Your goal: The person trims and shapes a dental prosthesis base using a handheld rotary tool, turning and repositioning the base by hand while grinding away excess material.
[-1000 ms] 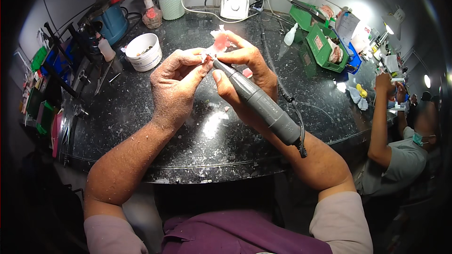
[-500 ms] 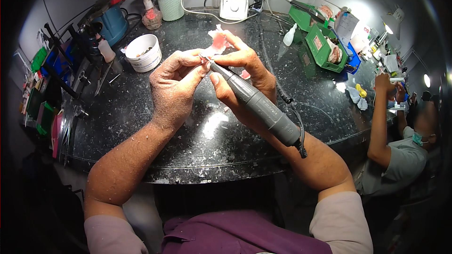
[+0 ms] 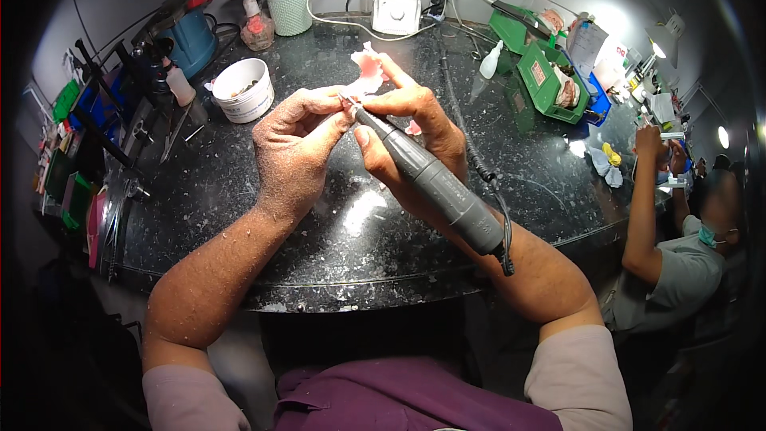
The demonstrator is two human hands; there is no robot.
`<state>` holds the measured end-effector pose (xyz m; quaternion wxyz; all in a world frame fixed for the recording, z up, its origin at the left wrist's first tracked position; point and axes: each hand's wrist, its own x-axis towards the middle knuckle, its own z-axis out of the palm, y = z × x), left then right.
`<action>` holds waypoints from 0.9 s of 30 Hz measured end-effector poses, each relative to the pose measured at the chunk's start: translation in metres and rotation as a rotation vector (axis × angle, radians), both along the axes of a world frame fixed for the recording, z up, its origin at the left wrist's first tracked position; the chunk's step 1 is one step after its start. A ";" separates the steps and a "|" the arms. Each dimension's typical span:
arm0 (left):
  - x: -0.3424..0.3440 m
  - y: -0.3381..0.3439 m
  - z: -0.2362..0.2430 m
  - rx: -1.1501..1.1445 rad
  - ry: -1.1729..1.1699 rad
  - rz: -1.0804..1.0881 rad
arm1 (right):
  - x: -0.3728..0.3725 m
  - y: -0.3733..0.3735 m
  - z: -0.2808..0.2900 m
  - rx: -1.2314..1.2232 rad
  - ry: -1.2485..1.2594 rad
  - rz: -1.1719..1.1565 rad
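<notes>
My left hand [image 3: 299,132], dusted with pale powder, is closed with thumb and fingers pinching the near end of a pink denture-like piece [image 3: 369,76]. Its ragged, thin far part rises beyond my fingertips, and the pinched end is mostly hidden. A dark grey rotary handpiece [image 3: 435,179] lies in the grip of my right hand [image 3: 419,116], slanting down toward my right forearm. The thin metal bur at its tip meets the piece beside my left fingertips. Under my right hand a smaller pink patch [image 3: 413,127] shows; I cannot tell whether it is separate.
Debris speckles the black bench [image 3: 351,247]. A white tub [image 3: 242,90] stands at the left, near tools and a blue machine [image 3: 185,40]. Dental models sit in green boxes [image 3: 550,84] at the right. The handpiece's coiled cord [image 3: 463,124] runs back. A co-worker [image 3: 678,255] sits far right.
The handpiece's rear end has swung slightly left and down. The pink piece has tilted a little, its far part now paler in the light. My left hand is nearly still.
</notes>
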<state>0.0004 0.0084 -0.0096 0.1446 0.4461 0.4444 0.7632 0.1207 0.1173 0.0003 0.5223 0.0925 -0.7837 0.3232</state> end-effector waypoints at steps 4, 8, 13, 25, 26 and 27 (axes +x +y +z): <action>-0.001 -0.002 -0.001 -0.019 0.027 0.040 | -0.002 -0.002 -0.001 -0.066 0.009 0.039; -0.001 0.000 -0.001 -0.004 0.002 0.025 | -0.001 0.001 -0.001 -0.003 0.008 0.044; 0.000 -0.001 0.000 -0.009 -0.006 0.013 | -0.001 -0.001 -0.003 -0.038 -0.018 0.065; -0.002 -0.002 0.001 -0.022 0.010 0.010 | -0.001 -0.003 -0.002 -0.066 0.005 -0.003; -0.001 -0.002 0.002 -0.017 -0.016 -0.011 | -0.001 -0.003 -0.002 -0.066 0.004 -0.003; 0.000 -0.001 0.003 -0.012 -0.042 -0.032 | 0.000 -0.002 -0.002 -0.026 -0.009 -0.029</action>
